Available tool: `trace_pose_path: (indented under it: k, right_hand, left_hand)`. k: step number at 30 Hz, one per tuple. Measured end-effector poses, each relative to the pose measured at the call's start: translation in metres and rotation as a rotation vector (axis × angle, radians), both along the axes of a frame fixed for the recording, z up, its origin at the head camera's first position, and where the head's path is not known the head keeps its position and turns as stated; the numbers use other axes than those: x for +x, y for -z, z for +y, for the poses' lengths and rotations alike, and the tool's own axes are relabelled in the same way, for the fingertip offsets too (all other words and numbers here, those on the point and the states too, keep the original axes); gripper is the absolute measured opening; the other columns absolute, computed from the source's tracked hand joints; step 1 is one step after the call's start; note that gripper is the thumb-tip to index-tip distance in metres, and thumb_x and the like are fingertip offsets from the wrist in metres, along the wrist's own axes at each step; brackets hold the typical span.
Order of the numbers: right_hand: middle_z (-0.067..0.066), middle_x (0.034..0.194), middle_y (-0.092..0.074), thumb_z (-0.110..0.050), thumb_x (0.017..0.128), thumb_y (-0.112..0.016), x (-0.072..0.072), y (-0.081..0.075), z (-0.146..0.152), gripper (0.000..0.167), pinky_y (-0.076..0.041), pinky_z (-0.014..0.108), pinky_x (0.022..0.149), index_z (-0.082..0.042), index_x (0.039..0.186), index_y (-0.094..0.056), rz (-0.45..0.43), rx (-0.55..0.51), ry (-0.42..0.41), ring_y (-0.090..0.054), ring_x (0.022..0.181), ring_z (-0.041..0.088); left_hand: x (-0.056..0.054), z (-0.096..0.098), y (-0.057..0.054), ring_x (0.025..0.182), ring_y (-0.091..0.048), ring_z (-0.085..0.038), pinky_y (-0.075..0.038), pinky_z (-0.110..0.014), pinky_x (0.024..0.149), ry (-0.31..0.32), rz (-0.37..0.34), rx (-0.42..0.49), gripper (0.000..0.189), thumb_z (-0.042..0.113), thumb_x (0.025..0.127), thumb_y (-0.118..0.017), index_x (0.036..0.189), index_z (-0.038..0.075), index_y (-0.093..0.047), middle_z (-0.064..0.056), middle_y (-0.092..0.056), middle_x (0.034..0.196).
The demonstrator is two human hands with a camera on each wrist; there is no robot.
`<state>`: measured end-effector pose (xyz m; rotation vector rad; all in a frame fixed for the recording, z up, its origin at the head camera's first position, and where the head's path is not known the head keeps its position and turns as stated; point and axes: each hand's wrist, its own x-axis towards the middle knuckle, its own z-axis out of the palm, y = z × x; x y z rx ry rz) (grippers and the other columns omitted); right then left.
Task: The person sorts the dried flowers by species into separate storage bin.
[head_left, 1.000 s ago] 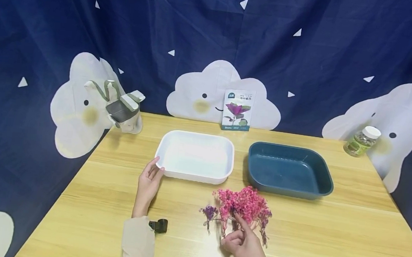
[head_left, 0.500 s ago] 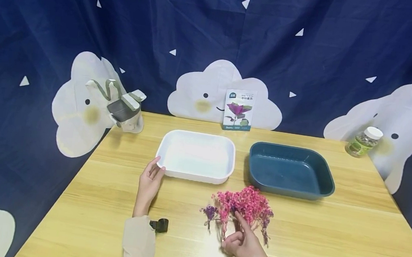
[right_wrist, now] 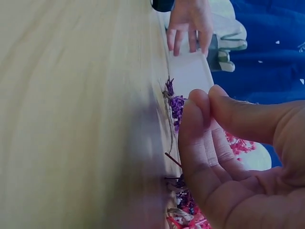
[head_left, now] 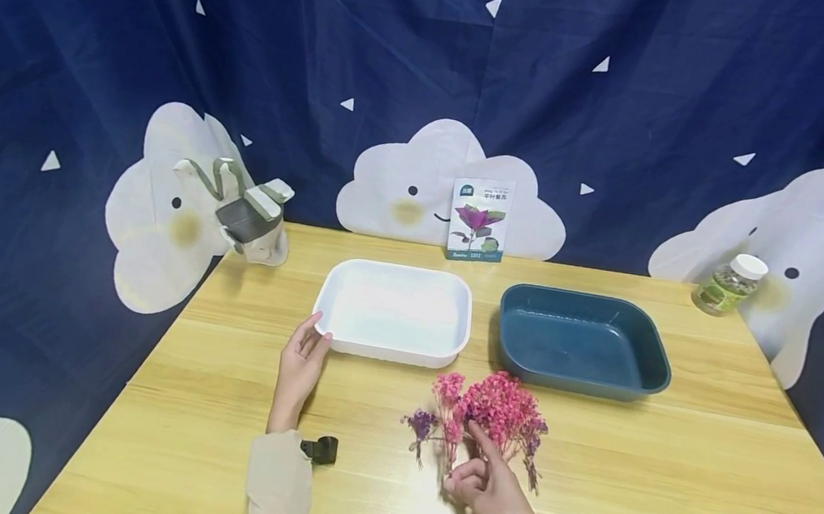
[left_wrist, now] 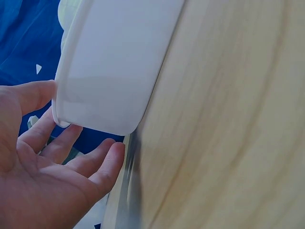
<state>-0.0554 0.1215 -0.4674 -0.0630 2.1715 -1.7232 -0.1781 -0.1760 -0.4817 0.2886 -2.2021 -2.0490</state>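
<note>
At the near left corner of a white tray [head_left: 395,310], my left hand [head_left: 299,372] holds the rim, with thumb on one side and fingers on the other. In the left wrist view, the ring and little fingers lie loose below the corner. My right hand [head_left: 496,496] pinches the stem of a pink dried-flower sprig [head_left: 450,416] between thumb and index finger. Another finger reaches to the pink flower bunch [head_left: 502,405] beside it. A small purple sprig [head_left: 420,424] lies to the left, and another purple sprig [head_left: 532,445] lies at the bunch's right.
A dark blue tray [head_left: 584,342] stands right of the white one. Behind them, a seed packet [head_left: 479,220] leans on the curtain. A lidded jar [head_left: 729,284] stands at the back right. Gloves [head_left: 260,199] sit in a pale holder [head_left: 268,249] at the back left.
The pinched pink sprig has turned slightly, and a gap now shows between its head and the bunch. Both hands have stayed almost in place; the head view has shifted a little.
</note>
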Motion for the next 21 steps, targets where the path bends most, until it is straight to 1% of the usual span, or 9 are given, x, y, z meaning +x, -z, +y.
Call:
trace_pose_path:
  k: [4, 8, 12, 17, 21]
  right_hand:
    - [0.013, 0.089, -0.068, 0.010, 0.081, -0.061, 0.001, -0.003, -0.001, 0.086, -0.054, 0.022, 0.062, -0.003, 0.154, -0.017, 0.020, 0.016, 0.010, -0.063, 0.073, 0.010]
    - [0.013, 0.088, -0.068, 0.008, 0.083, -0.061, 0.000, -0.007, -0.002, 0.080, -0.055, 0.019, 0.070, -0.004, 0.153, -0.024, 0.051, 0.024, 0.018, -0.064, 0.074, 0.007]
    - [0.013, 0.086, -0.068, 0.007, 0.083, -0.062, -0.001, -0.012, -0.004, 0.074, -0.054, 0.015, 0.076, 0.000, 0.149, -0.030, 0.083, 0.030, 0.033, -0.064, 0.075, 0.007]
    - [0.010, 0.084, -0.069, 0.005, 0.082, -0.065, -0.005, -0.018, -0.007, 0.069, -0.054, 0.015, 0.075, -0.001, 0.145, -0.039, 0.113, 0.069, 0.070, -0.063, 0.073, 0.009]
    - [0.009, 0.085, -0.071, 0.004, 0.081, -0.067, -0.010, -0.021, -0.009, 0.066, -0.054, 0.016, 0.074, -0.004, 0.143, -0.044, 0.139, 0.085, 0.091, -0.063, 0.072, 0.006]
  left_hand:
    - [0.000, 0.000, 0.000, 0.143, -0.032, -0.041, -0.031, -0.046, 0.118, 0.003, 0.000, 0.002, 0.050, 0.009, 0.100, -0.052, 0.148, 0.005, -0.038, -0.021, -0.026, 0.159]
    - [0.000, 0.000, 0.000, 0.143, -0.032, -0.040, -0.032, -0.046, 0.117, 0.008, 0.001, 0.003, 0.051, 0.009, 0.100, -0.052, 0.148, 0.005, -0.037, -0.021, -0.026, 0.159]
    - [0.000, 0.000, 0.000, 0.143, -0.033, -0.039, -0.033, -0.045, 0.117, 0.002, 0.000, 0.000, 0.050, 0.009, 0.099, -0.053, 0.147, 0.005, -0.039, -0.020, -0.027, 0.158]
    - [0.000, 0.000, -0.001, 0.143, -0.033, -0.039, -0.033, -0.045, 0.117, -0.006, 0.002, 0.000, 0.050, 0.008, 0.099, -0.053, 0.147, 0.005, -0.040, -0.020, -0.028, 0.158]
    - [0.000, 0.001, -0.001, 0.143, -0.033, -0.039, -0.033, -0.045, 0.117, -0.008, -0.001, 0.003, 0.050, 0.008, 0.099, -0.053, 0.147, 0.005, -0.040, -0.021, -0.029, 0.157]
